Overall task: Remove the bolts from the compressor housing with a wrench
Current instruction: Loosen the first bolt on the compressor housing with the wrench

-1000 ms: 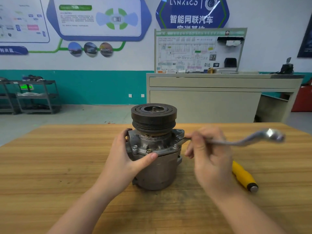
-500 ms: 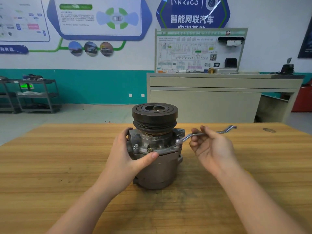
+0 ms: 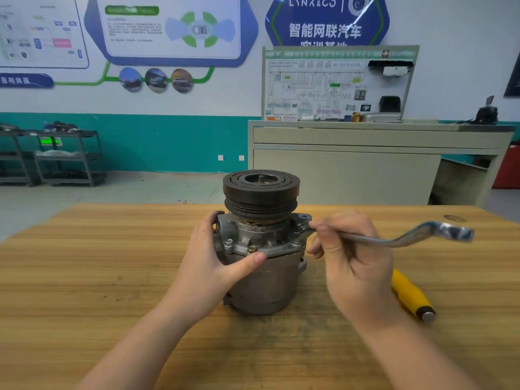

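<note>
Compressor housing (image 3: 261,266) upright on wooden surface (image 3: 84,277), centre, pulley end up. Left hand (image 3: 213,263) wrapped round left side, thumb pressing near flange edge. Right hand (image 3: 354,266) just right of housing, fingers pinching wrench (image 3: 394,239) shank. Wrench long axis roughly level, running left-right: ring end on right-side flange bolt (image 3: 303,228), free end blurred far right. Bolt left of right hand. Two more bolts visible on near flange, still seated.

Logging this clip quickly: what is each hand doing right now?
Left hand: grips the grey metal compressor housing, thumb on its flange.
Right hand: holds the silver offset wrench, its near end at a flange bolt.
</note>
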`<state>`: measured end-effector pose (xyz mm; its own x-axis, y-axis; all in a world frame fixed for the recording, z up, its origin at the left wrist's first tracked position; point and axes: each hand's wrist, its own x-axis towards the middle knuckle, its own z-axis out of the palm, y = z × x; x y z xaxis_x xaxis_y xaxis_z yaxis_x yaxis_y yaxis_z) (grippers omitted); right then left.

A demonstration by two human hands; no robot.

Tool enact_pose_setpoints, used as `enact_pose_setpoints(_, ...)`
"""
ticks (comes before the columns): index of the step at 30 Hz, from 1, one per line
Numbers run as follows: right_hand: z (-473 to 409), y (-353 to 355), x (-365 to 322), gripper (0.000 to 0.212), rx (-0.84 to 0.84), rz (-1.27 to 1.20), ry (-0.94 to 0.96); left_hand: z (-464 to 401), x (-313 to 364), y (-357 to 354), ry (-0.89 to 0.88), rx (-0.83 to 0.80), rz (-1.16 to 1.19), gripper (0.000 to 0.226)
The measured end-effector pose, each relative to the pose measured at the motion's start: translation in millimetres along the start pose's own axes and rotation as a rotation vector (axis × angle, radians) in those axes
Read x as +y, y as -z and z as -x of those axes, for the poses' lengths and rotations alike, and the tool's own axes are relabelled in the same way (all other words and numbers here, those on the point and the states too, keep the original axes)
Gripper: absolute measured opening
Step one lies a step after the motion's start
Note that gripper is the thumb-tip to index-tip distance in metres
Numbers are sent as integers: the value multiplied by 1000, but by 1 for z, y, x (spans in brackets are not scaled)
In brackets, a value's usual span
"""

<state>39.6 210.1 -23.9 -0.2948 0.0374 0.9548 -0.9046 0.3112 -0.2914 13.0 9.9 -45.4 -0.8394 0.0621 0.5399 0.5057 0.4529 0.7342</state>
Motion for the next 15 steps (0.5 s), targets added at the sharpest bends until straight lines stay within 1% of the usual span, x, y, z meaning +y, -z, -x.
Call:
enact_pose_setpoints(2, 2, -3, -2, 28, -57, 67, 105, 0, -1, 0, 2, -4, -8, 109)
enact_pose_setpoints(4, 5, -7, -3, 28, -78, 158, 215, 0, -1, 0, 7, -4, -18, 109)
enact_pose_setpoints(5, 6, -9, -3, 29, -62, 160, 211, 0, -1, 0, 10, -1, -19, 106)
enact_pose_setpoints(6, 9, -11, -4, 27, -17, 115, 159, 0, -1, 0, 11, 1, -18, 101)
enact_pose_setpoints(7, 11, -13, -4, 24, 64, 21, 77, 0, 0, 0, 11, 5, -14, 97)
enact_pose_setpoints(9, 10, -16, -1, 17, 286, -205, -148, 0, 1, 1, 12, 13, -3, 100)
enact_pose_setpoints(10, 7, -15, 3, 17, 388, -292, -281, 0, 0, 1, 14, 11, 4, 100)
enact_pose_setpoints(11, 2, -12, 9, 19, 452, -371, -428, -1, -1, 0, 12, 7, 10, 100)
enact_pose_setpoints(14, -16, -1, 30, 25, 497, -674, -928, -1, -2, 0, 0, 4, 8, 108)
enact_pose_setpoints(15, -20, 2, 34, 26, 514, -778, -1052, 0, -2, 0, 1, 10, 6, 109)
